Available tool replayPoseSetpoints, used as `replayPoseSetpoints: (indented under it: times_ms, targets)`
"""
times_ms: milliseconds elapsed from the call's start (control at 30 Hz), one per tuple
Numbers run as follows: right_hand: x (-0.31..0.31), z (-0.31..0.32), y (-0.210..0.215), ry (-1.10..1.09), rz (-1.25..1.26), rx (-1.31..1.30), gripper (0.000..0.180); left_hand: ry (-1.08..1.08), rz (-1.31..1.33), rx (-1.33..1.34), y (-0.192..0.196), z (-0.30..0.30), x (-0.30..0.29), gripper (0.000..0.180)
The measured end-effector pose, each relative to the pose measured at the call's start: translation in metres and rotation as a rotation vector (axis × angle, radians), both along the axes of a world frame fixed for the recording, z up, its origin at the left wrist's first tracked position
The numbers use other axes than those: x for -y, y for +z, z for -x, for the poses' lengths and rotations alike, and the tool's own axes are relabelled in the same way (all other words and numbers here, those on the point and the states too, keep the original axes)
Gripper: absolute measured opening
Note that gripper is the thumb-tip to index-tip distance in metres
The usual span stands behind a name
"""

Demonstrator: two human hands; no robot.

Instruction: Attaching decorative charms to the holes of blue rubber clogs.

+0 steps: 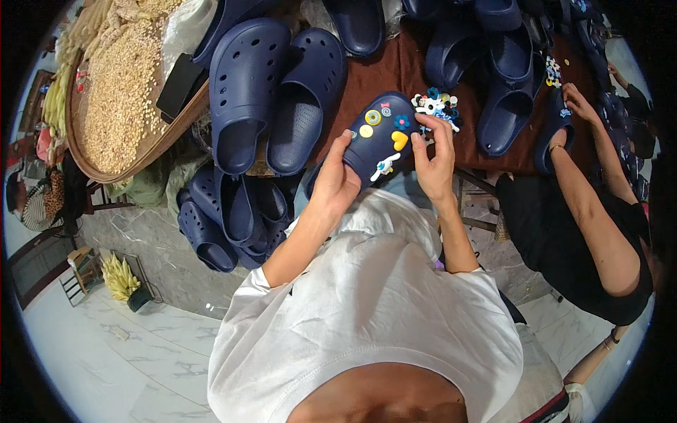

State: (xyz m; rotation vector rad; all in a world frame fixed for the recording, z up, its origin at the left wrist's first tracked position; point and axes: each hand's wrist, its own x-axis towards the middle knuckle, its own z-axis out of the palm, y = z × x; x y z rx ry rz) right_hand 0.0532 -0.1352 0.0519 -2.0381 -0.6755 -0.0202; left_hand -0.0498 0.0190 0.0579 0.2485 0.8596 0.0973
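Observation:
A dark blue clog [366, 146], tilted with its toe upward, rests in my left hand [337, 182], which is closed around its left side with the thumb on top. Colourful charms sit on its upper: a blue flower [402, 122], a yellow heart [399, 141], a white long-eared figure [384, 166], a yellow ring [373, 117], a yellow round charm [366, 131] and a pink bow [385, 108]. Thumb and bent index finger of my right hand [435, 161] meet the clog's right edge; whether a small charm is between them cannot be made out. Just beyond lies a pile of loose charms [438, 107].
Several plain blue clogs [248, 84] stand on the brown cloth [395, 67], with more hanging below [211, 229]. At left is a round tray of pale kernels [116, 116] with a black phone [180, 86]. A co-worker's hand [580, 104] handles another clog [552, 137] at right.

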Motion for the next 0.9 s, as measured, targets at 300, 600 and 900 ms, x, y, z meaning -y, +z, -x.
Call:
replayPoseSetpoints:
  times_ms: [300,600,900]
  targets:
    - [-0.004,0.004,0.008,0.012,-0.014,-0.074,0.029,0.172,0.223,0.062,-0.004,-0.006,-0.014,0.027]
    - [0.007,0.075,-0.021,0.096,-0.103,-0.571,0.096,0.112,0.379,0.308,0.016,0.001,-0.015,0.029]
    - [-0.001,0.080,-0.037,0.176,-0.220,-0.658,0.070,0.121,0.384,0.424,0.047,-0.024,-0.013,0.041]
